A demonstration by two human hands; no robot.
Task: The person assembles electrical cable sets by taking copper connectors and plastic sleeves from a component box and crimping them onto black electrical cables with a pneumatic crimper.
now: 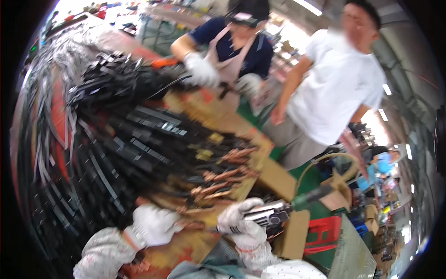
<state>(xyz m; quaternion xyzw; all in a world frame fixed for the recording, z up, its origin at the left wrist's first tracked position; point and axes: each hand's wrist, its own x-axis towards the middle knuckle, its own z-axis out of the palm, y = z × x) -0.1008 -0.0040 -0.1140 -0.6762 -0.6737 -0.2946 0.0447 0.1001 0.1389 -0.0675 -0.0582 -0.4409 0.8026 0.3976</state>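
Note:
My left hand [155, 225], in a white glove, is closed around a dark cable near its bare copper end [193, 225], low over the worktable. My right hand [239, 217], also gloved in white, is closed on a silver-bodied hand tool [269, 215] with a dark green rear section. The tool's front points toward the copper end; motion blur hides whether they touch. Just beyond both hands, a large bundle of black cables [139, 139] spreads over the table, and several bare copper ends [227, 174] lie toward the right.
The worktable [195, 249] has a worn yellow-brown top. Across it, a co-worker's gloved hand [202, 69] holds a thin dark strand; another person [325, 88] in white stands right. Cardboard boxes [293, 235], a red crate [323, 235] and a yellowish hose [320, 160] are on the right.

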